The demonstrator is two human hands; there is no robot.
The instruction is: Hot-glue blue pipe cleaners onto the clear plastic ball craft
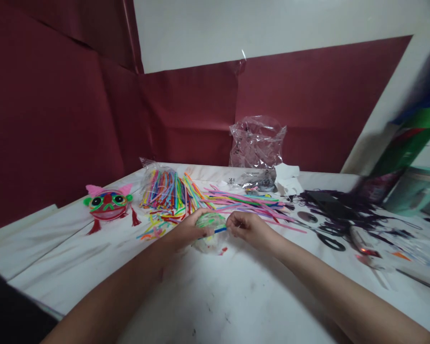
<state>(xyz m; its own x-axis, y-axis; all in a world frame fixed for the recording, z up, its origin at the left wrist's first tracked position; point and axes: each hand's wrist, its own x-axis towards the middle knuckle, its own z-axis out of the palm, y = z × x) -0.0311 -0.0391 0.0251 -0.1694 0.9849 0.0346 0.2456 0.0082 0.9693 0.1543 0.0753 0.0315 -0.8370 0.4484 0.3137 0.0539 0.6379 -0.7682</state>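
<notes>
My left hand [188, 230] is closed around a small clear ball [210, 228] wrapped in green and other coloured strips, holding it just above the white table [236, 291]. My right hand [246, 226] pinches a short blue strip [220, 230] against the ball's right side. Just behind my hands lies a heap of loose coloured strips [243, 200]. Further left stands a clear bag of coloured strips [161, 187].
A finished pink and red owl-like figure [108, 204] with green eye rims and tassels lies at the left. A crumpled clear plastic bag [257, 143] stands at the back by the dark red wall. Black scissors [330, 240], dark purple strips and blurred boxes lie to the right.
</notes>
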